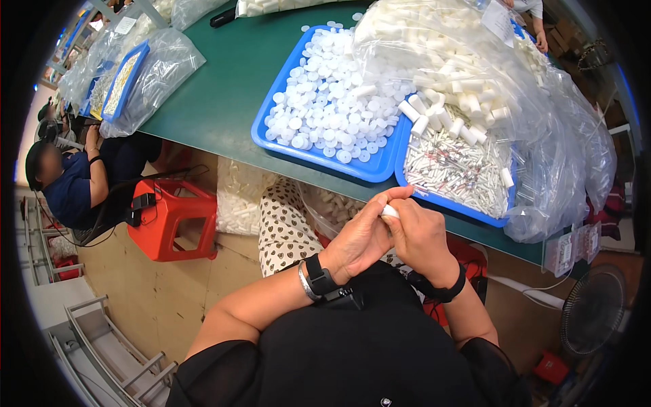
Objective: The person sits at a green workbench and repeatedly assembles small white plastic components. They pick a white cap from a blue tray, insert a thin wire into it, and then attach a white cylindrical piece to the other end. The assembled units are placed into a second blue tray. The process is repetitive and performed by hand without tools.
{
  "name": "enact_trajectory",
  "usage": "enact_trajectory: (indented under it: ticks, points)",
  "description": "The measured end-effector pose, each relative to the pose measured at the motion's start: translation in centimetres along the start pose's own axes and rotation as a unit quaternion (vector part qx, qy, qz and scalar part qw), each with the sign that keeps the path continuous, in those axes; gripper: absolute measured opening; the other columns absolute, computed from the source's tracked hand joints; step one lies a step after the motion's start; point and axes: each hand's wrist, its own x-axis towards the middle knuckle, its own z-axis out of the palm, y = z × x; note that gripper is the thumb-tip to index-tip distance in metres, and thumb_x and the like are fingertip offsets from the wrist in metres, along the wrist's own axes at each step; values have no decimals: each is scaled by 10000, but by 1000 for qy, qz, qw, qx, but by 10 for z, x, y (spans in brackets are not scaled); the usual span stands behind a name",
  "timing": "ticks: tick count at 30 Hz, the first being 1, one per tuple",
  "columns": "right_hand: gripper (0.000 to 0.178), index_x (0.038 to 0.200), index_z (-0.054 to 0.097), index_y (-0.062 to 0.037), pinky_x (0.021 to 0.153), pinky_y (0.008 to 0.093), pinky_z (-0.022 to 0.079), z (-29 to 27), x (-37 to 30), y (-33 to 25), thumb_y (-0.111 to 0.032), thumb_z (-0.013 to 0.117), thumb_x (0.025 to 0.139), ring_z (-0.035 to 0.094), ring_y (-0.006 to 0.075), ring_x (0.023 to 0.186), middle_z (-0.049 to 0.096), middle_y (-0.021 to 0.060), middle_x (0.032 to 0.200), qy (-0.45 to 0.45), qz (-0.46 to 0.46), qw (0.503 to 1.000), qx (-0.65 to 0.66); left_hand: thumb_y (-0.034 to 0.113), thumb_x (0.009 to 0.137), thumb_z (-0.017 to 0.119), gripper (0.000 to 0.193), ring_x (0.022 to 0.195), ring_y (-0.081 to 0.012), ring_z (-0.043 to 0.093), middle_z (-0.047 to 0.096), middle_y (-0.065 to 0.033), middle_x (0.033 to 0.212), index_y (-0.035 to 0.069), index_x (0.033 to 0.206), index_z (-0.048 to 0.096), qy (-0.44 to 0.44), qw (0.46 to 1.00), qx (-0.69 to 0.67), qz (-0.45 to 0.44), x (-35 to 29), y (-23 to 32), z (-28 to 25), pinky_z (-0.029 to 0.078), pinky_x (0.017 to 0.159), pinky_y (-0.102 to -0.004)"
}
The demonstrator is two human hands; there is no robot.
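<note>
Just in front of the body, the white piece [390,211] sits between the two hands. The right hand [424,234] has thumb and fingers closed about it; the left hand [359,236] is half curled against it, and whether its fingers grip cannot be told. A short rounded stretch shows, seeming to face eleven o'clock; fingers cover the remainder, so its long axis is uncertain. From the hands, a blue tray of thin parts [500,221] lies at two o'clock, a blue tray of white discs [381,168] at eleven. Beyond, at one o'clock, a clear bag of white cylinders [461,64] spills open.
</note>
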Motion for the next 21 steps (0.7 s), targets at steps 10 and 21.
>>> enact_trajectory:
  ticks: [10, 21]
  points:
    - [259, 1074, 533, 3, 576, 431, 495, 6, 0, -2, -84, 666, 869, 618, 352, 698, 590, 148, 868, 36, 23, 999, 25, 477, 1041, 359, 509, 1327, -204, 431, 417, -59, 1490, 126, 1408, 408, 12, 999, 32, -19, 1, 10, -8, 345, 1130, -418]
    - [198, 1028, 563, 5, 542, 399, 493, 17, 2, -12, -94, 647, 879, 628, 331, 646, 604, 154, 779, 35, 13, 999, -38, 500, 1035, 346, 475, 1335, -213, 426, 391, -55, 1508, 166, 1363, 426, 26, 999, -3, 21, -3, 0, -7, 369, 1113, -440]
